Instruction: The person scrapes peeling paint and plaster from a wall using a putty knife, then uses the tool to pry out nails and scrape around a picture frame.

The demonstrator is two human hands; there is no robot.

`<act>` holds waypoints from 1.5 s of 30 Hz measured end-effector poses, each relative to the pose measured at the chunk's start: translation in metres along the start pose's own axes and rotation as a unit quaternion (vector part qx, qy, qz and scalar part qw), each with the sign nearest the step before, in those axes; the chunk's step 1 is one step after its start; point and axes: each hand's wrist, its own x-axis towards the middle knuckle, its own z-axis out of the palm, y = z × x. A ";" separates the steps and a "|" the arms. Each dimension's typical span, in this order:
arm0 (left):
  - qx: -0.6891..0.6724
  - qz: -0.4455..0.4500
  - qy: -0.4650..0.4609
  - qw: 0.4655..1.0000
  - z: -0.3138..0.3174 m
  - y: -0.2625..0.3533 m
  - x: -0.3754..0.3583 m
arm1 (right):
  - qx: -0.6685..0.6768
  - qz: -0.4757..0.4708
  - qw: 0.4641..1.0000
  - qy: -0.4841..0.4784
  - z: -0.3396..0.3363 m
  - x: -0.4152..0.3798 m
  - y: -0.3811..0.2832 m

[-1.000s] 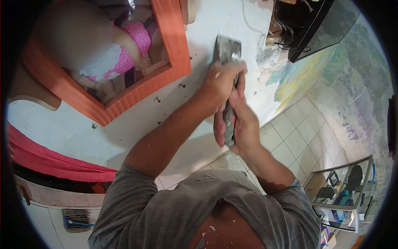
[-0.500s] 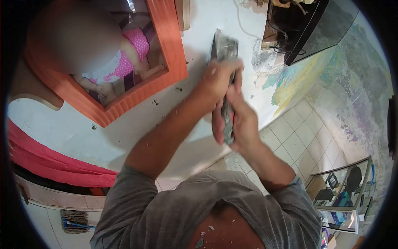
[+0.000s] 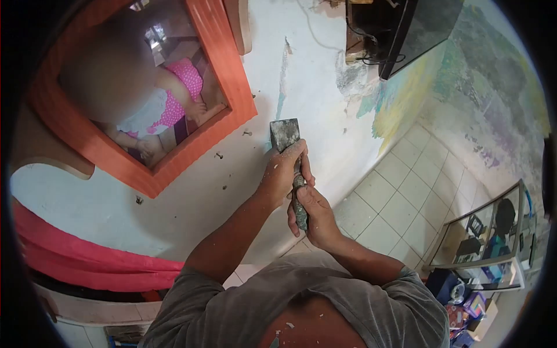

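A putty knife (image 3: pixel 284 133) with a wide, worn metal blade is held in both hands in front of the white wall (image 3: pixel 313 93). My left hand (image 3: pixel 282 174) grips it just below the blade, fingers wrapped round. Lower down, my right hand (image 3: pixel 316 213) is closed round the handle, whose end shows between fingers and thumb. A long narrow scraped strip (image 3: pixel 282 81) runs up the wall above the blade. Whether the blade touches the wall I cannot tell.
At the upper left hangs an orange-framed picture (image 3: pixel 240 93). Several screws stick out of the wall below it. A flat screen (image 3: pixel 420 35) and cables are at the upper right. A glass display case (image 3: pixel 481 243) stands on the tiled floor (image 3: pixel 400 191). Red cloth (image 3: pixel 98 252) lies lower left.
Both hands and the putty knife have moved down and slightly left, toward my body. The scraped strip on the wall is now uncovered. The view has shifted a little.
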 end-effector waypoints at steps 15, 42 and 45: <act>0.127 0.141 -0.087 0.978 0.053 0.107 0.045 | 0.063 -0.110 0.991 -0.038 0.039 0.047 -0.117; -0.200 0.019 -0.155 0.967 -0.018 -0.020 -0.016 | 0.192 0.111 0.975 -0.010 0.041 -0.021 -0.013; -0.129 0.027 -0.133 0.982 -0.021 -0.011 -0.021 | 0.174 0.116 0.978 -0.006 0.048 -0.022 -0.007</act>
